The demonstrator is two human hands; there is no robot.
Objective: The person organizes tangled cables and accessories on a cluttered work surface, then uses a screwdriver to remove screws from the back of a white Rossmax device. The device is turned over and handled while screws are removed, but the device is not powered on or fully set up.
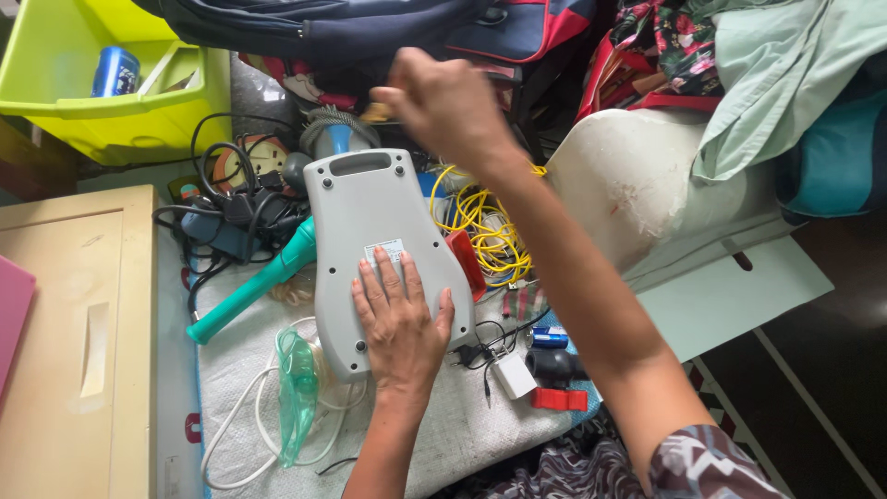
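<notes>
A grey plastic device casing (370,208) lies back-side up on a white cloth (443,434), with screw holes at its corners and a small label in the middle. My left hand (399,319) presses flat on its lower half, fingers spread. My right hand (442,103) is raised just beyond the casing's top edge, fingers closed around a small yellowish-brown object whose kind I cannot tell; the hand is blurred.
A teal handle (254,288) lies left of the casing beside tangled black cables (226,208). A yellow cord (485,226), a red part (465,261), a white adapter (514,376) and a clear green mask with tubing (297,393) surround it. A lime bin (111,88) sits far left, a wooden cabinet (74,342) at left.
</notes>
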